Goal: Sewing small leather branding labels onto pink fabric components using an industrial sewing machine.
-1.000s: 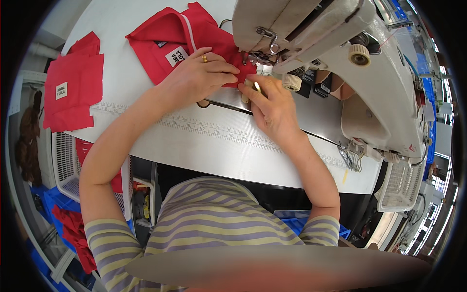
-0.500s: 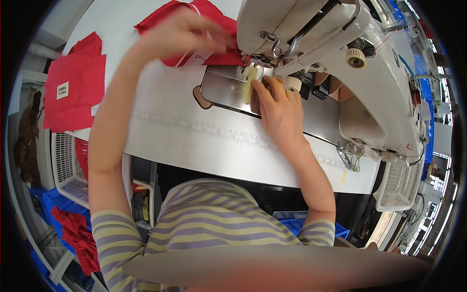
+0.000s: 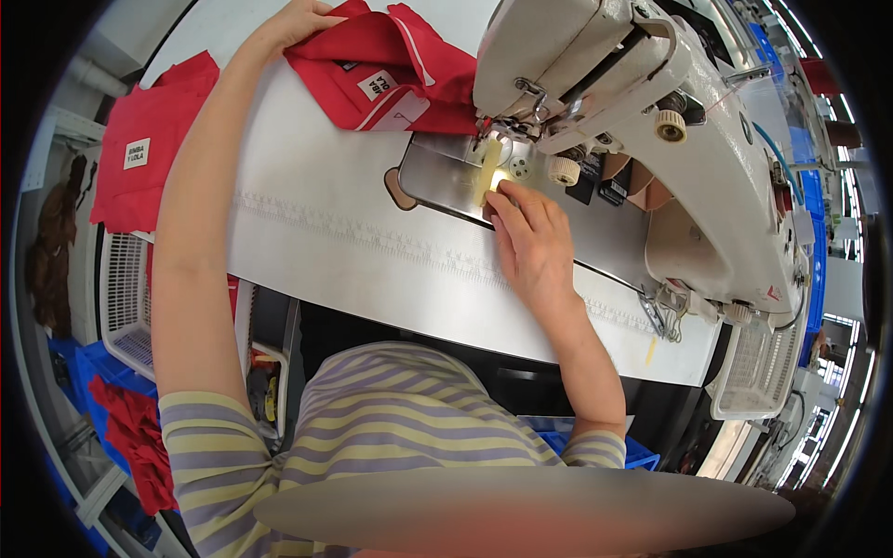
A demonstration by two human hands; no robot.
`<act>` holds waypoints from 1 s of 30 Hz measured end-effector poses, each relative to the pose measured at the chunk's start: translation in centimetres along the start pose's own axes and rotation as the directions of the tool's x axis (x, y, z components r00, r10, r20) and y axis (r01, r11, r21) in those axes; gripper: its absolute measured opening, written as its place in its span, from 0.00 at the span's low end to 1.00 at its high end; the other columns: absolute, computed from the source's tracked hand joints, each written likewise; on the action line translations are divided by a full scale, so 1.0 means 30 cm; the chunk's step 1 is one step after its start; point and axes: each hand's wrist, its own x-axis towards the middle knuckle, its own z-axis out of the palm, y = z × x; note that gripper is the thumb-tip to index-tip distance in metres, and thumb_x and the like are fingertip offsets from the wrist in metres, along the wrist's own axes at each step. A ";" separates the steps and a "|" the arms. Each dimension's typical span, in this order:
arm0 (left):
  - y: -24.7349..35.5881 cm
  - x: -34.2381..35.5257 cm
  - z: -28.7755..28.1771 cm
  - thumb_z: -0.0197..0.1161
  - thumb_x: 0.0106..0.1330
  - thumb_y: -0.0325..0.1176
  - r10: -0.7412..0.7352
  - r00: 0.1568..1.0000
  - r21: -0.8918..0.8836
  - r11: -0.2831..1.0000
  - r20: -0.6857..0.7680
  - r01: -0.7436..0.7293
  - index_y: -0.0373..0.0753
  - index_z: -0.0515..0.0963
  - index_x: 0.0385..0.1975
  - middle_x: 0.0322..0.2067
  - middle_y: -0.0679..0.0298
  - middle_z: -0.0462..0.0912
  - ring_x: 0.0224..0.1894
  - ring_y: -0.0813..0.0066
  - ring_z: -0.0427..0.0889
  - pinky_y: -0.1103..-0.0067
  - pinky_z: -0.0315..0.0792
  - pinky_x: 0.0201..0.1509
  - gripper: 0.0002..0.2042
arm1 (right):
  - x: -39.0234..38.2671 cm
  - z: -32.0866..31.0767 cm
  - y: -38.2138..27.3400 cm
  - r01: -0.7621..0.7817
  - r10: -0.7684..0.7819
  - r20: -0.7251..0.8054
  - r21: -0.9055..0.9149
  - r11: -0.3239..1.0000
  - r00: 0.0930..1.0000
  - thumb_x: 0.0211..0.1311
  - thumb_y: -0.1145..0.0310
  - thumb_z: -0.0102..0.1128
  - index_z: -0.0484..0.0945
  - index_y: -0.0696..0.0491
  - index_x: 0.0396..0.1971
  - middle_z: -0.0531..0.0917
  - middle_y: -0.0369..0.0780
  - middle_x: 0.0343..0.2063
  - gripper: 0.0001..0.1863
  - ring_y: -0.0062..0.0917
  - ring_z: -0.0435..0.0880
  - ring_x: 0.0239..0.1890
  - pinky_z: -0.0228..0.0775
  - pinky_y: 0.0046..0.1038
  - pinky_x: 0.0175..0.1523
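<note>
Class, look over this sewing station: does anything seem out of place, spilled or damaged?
The crumpled red cloth, lower left, seems to hang off the blue bin, untidy compared with the flat red stack. No spill or damage shows.

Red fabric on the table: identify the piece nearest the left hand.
The white-trimmed, rumpled piece, between the left hand and the sewing machine; the flat red stack lies farther left.
</note>
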 end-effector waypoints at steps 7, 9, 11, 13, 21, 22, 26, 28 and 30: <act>-0.237 -0.092 -0.431 0.65 0.61 0.45 0.142 0.859 -0.022 0.984 -0.492 -0.175 0.38 0.80 0.50 0.39 0.70 0.82 0.40 0.84 0.77 0.85 0.69 0.48 0.22 | 0.030 0.009 0.007 0.070 -0.068 -0.034 0.063 0.996 0.997 0.52 0.74 0.64 0.80 0.53 0.41 0.80 0.38 0.44 0.13 0.33 0.77 0.46 0.68 0.34 0.49; -0.159 -0.130 -0.381 0.66 0.61 0.44 0.161 0.822 -0.024 0.978 -0.546 -0.207 0.38 0.79 0.51 0.40 0.70 0.82 0.40 0.85 0.77 0.85 0.69 0.49 0.22 | 0.030 0.012 0.023 0.076 -0.073 -0.047 0.061 0.995 0.996 0.52 0.74 0.64 0.80 0.53 0.41 0.80 0.39 0.43 0.14 0.33 0.77 0.45 0.69 0.34 0.47; 0.054 -0.475 -0.187 0.59 0.64 0.32 0.615 0.683 0.371 0.786 -0.394 -0.494 0.33 0.79 0.48 0.38 0.69 0.80 0.39 0.86 0.75 0.87 0.68 0.47 0.15 | 0.009 0.009 0.042 0.039 -0.035 -0.076 0.060 0.997 0.996 0.51 0.74 0.65 0.80 0.54 0.41 0.81 0.39 0.42 0.14 0.34 0.78 0.44 0.70 0.33 0.46; 0.105 -0.586 -0.070 0.56 0.63 0.23 0.639 0.727 0.208 0.770 -0.252 -0.604 0.29 0.78 0.40 0.40 0.64 0.80 0.38 0.81 0.77 0.84 0.71 0.42 0.09 | -0.014 0.020 0.021 0.033 -0.030 -0.014 0.408 0.912 0.999 0.57 0.72 0.63 0.80 0.56 0.43 0.82 0.39 0.41 0.13 0.30 0.80 0.41 0.72 0.30 0.44; 0.090 -0.961 0.526 0.65 0.51 0.26 0.776 0.621 0.474 0.592 -0.116 -0.652 0.33 0.80 0.34 0.46 0.56 0.80 0.36 0.62 0.80 0.75 0.76 0.39 0.10 | 0.027 0.000 -0.174 -0.579 0.191 0.564 0.815 0.027 0.803 0.67 0.67 0.58 0.82 0.61 0.36 0.82 0.31 0.29 0.11 0.09 0.75 0.32 0.68 0.14 0.37; 0.099 -0.967 0.529 0.65 0.51 0.26 0.777 0.620 0.469 0.591 -0.112 -0.656 0.33 0.80 0.34 0.46 0.56 0.80 0.36 0.62 0.80 0.75 0.76 0.39 0.10 | 0.018 -0.001 -0.155 -0.580 0.198 0.565 0.814 0.026 0.801 0.67 0.67 0.58 0.82 0.61 0.36 0.82 0.31 0.29 0.11 0.09 0.75 0.32 0.68 0.14 0.37; 0.102 -0.954 0.479 0.71 0.48 0.26 0.587 0.810 -0.202 0.792 -0.008 -0.576 0.34 0.82 0.39 0.47 0.57 0.81 0.49 0.62 0.78 0.72 0.72 0.51 0.16 | -0.023 0.020 -0.105 -0.543 0.340 0.505 0.839 0.020 0.793 0.64 0.70 0.61 0.83 0.58 0.27 0.78 0.25 0.22 0.08 0.07 0.68 0.25 0.60 0.14 0.31; 0.072 -0.895 0.468 0.73 0.48 0.29 0.679 0.716 -0.017 0.724 -0.163 -0.690 0.35 0.82 0.37 0.44 0.59 0.82 0.47 0.60 0.78 0.70 0.72 0.50 0.15 | -0.023 0.014 -0.111 -0.567 0.361 0.543 0.822 -0.047 0.758 0.62 0.71 0.63 0.83 0.58 0.29 0.80 0.26 0.23 0.06 0.07 0.71 0.26 0.63 0.14 0.32; 0.104 -0.865 0.487 0.73 0.48 0.29 0.722 0.662 0.077 0.686 -0.200 -0.724 0.36 0.81 0.35 0.41 0.60 0.82 0.45 0.61 0.79 0.71 0.71 0.49 0.13 | 0.000 -0.021 -0.149 -0.557 0.362 0.551 0.825 -0.099 0.752 0.61 0.70 0.64 0.83 0.57 0.30 0.81 0.27 0.24 0.06 0.07 0.72 0.27 0.65 0.15 0.34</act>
